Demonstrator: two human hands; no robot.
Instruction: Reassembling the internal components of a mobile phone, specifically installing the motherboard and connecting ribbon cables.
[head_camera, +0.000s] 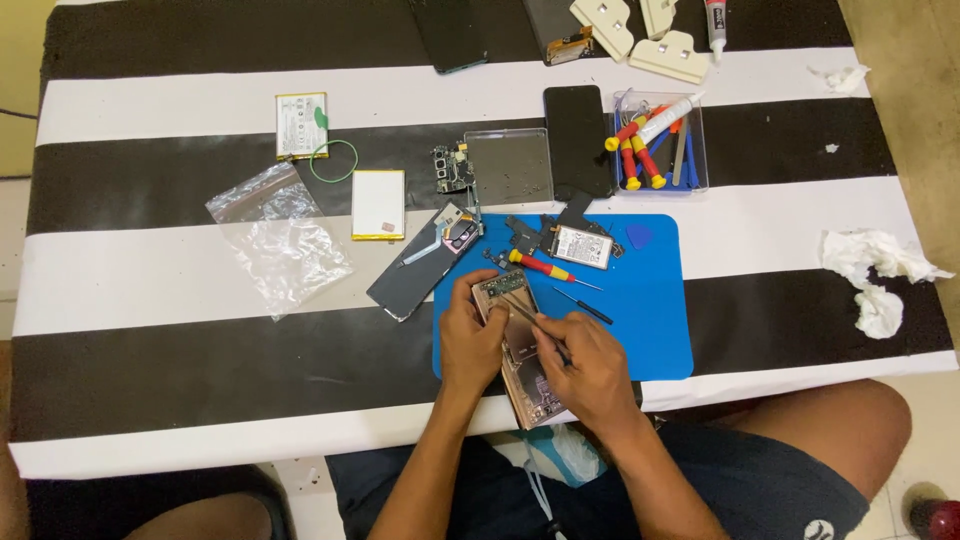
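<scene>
Over blue mat (655, 330), left hand (470, 345) fingers clasp opened phone (520, 360); right hand (592, 375) fingers pinch tweezers (522, 310) above it.

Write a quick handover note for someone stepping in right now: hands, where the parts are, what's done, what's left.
Left hand grips the opened phone on the blue mat.
Right hand holds tweezers, tips inside the phone's upper end.
Done: back cover is off, lying left of the mat; a battery and a red screwdriver lie on the mat.
Left: the phone is not reassembled.
</scene>
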